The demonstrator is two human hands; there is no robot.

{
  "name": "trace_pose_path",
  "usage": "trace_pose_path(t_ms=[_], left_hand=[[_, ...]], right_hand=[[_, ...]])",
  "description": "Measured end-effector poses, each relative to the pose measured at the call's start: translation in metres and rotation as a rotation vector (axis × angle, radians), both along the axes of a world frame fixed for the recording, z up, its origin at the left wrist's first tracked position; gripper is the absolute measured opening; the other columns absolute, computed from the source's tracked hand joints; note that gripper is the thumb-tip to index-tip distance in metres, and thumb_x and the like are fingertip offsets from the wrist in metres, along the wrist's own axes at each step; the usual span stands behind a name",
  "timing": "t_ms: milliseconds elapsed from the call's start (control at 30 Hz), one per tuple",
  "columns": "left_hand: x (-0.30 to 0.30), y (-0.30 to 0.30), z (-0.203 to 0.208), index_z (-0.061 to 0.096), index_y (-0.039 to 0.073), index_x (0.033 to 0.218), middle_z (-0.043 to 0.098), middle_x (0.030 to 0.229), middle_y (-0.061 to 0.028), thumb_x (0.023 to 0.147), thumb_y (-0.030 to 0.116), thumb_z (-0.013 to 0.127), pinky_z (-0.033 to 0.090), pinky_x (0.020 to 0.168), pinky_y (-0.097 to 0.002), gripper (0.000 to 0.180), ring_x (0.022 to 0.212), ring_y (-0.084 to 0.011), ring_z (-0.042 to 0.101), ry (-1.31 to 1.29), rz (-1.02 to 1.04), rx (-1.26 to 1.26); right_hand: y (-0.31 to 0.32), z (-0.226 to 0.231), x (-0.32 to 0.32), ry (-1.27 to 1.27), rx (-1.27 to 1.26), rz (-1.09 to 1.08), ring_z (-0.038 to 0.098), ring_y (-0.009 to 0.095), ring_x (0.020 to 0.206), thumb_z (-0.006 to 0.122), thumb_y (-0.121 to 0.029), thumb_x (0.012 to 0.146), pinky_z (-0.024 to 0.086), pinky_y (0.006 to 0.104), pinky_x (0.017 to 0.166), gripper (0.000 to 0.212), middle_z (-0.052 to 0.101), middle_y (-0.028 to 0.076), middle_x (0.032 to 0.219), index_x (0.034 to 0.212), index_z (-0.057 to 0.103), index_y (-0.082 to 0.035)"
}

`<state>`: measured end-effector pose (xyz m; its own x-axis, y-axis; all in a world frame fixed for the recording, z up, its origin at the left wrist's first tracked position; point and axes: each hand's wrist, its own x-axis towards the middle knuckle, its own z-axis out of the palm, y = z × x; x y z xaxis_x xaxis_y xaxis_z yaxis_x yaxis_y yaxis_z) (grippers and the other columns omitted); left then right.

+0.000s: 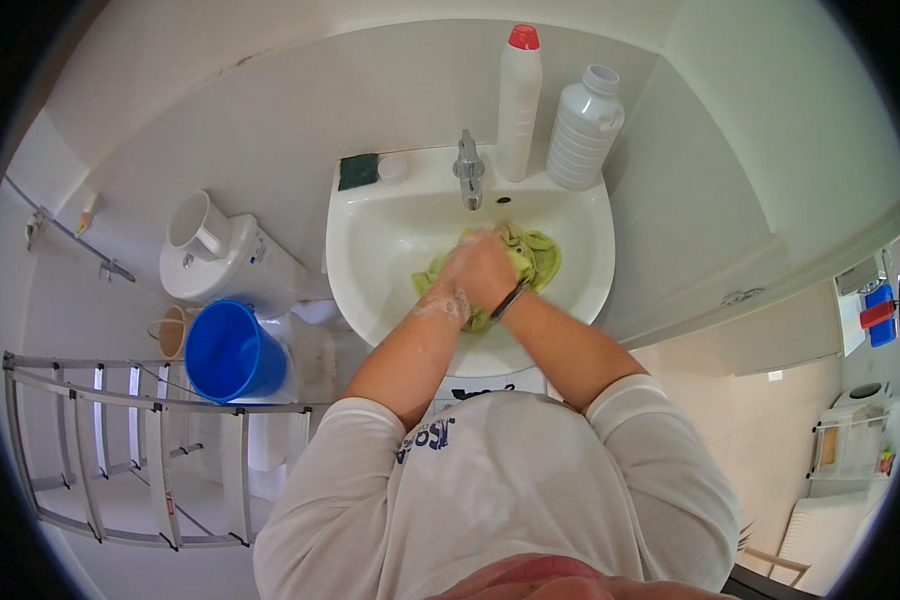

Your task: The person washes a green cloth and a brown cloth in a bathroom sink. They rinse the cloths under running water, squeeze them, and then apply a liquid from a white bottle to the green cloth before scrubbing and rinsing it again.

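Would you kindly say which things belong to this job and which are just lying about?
Seemingly in use: left hand; right hand; crumpled green cloth; rounded white washbasin.

Seemingly lying about: round blue plastic bucket; silvery metal ladder; dark rectangular pad.

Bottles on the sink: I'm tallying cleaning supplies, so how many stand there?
2: a red-capped white bottle, just right of the tap, and a wider, ribbed white bottle further right on the back ledge. No third one shows.
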<state>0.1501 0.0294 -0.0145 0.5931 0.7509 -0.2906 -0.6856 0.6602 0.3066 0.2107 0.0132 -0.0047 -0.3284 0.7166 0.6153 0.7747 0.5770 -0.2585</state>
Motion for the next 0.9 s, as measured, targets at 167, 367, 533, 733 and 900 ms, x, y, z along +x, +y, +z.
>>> trace_pose_path(t_ms=[167, 367, 533, 733, 900], left_hand=[[-0.003, -0.003, 0.001, 0.047, 0.004, 0.093, 0.054, 0.085, -0.0088, 0.079, 0.022, 0.047, 0.046, 0.061, -0.0284, 0.024, 0.073, -0.0179, 0.054, 0.062, 0.001, 0.01], [0.0, -0.005, -0.004, 0.047, 0.003, 0.095, 0.054, 0.087, -0.0095, 0.078, 0.024, 0.047, 0.045, 0.063, -0.028, 0.027, 0.075, -0.0176, 0.054, 0.077, 0.008, 0.015], [-0.002, 0.001, 0.002, 0.046, 0.001, 0.097, 0.053, 0.088, -0.01, 0.078, 0.025, 0.049, 0.044, 0.066, -0.0278, 0.031, 0.077, -0.0175, 0.053, 0.062, -0.027, 0.031], [-0.013, -0.004, 0.028, 0.043, -0.004, 0.101, 0.052, 0.094, -0.0124, 0.075, 0.029, 0.052, 0.041, 0.074, -0.0272, 0.042, 0.085, -0.0173, 0.051, 0.762, -0.001, 0.43], [-0.035, 0.006, 0.057, 0.044, -0.004, 0.101, 0.048, 0.1, -0.0197, 0.07, 0.029, 0.056, 0.04, 0.077, -0.031, 0.046, 0.088, -0.0279, 0.049, 1.245, -0.135, 1.421]], right_hand=[[-0.008, 0.015, -0.006, -0.11, 0.135, 0.068, 0.052, 0.025, 0.059, 0.052, -0.015, 0.062, 0.043, 0.0349, 0.054, 0.008, 0.052, 0.008, 0.061, 0.059, 0.053, -0.008], [0.013, 0.008, 0.027, 0.016, -0.105, -0.237, 0.052, 0.026, 0.059, 0.055, -0.017, 0.06, 0.042, 0.0364, 0.052, 0.008, 0.053, 0.01, 0.063, 0.062, 0.055, -0.009], [-0.023, 0.014, -0.016, 0.034, -0.131, 0.103, 0.053, 0.027, 0.063, 0.053, -0.017, 0.058, 0.043, 0.038, 0.057, 0.012, 0.055, 0.011, 0.066, 0.066, 0.055, -0.008], [0.035, 0.015, 0.067, -0.119, -0.05, -0.131, 0.052, 0.027, 0.064, 0.05, -0.021, 0.065, 0.042, 0.0355, 0.064, 0.015, 0.055, 0.011, 0.067, 0.069, 0.056, -0.007], [0.026, 0.059, 0.052, 0.19, -0.62, 0.181, 0.051, 0.022, 0.068, 0.051, -0.031, 0.073, 0.04, 0.0312, 0.063, 0.029, 0.054, 0.009, 0.066, 0.072, 0.054, -0.002]])
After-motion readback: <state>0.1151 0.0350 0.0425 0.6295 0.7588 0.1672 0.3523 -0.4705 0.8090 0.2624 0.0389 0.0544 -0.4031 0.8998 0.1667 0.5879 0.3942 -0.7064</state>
